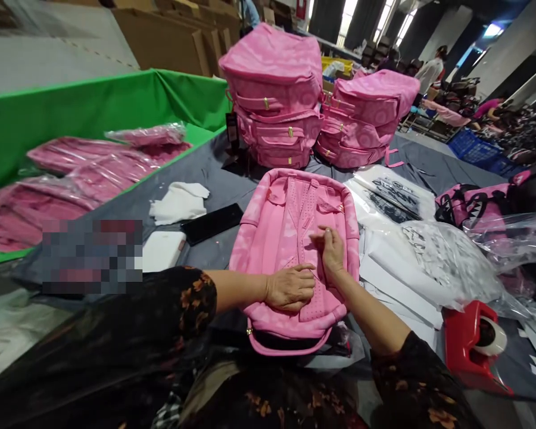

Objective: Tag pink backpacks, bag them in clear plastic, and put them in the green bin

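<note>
A pink camouflage-patterned backpack [274,238] lies in front of me, its strap side up and its handle loop [290,351] towards me. Padded, dotted shoulder straps [304,208] run down the middle of its back panel. My left hand [292,288] rests on the lower part of this panel, fingers curled in at the straps. Just above and to the right, my right hand [332,247] is bent over the panel with its fingers drawn together. What either hand's fingertips hold, if anything, is hidden.
Stacked pink backpacks [274,89] and a second pile [370,119] stand behind. Left are a green-lined bin [196,98] with bagged pink packs, a black phone [212,223] and white cloth [178,202]. Plastic bags [451,250] and a red tape dispenser [467,339] lie right.
</note>
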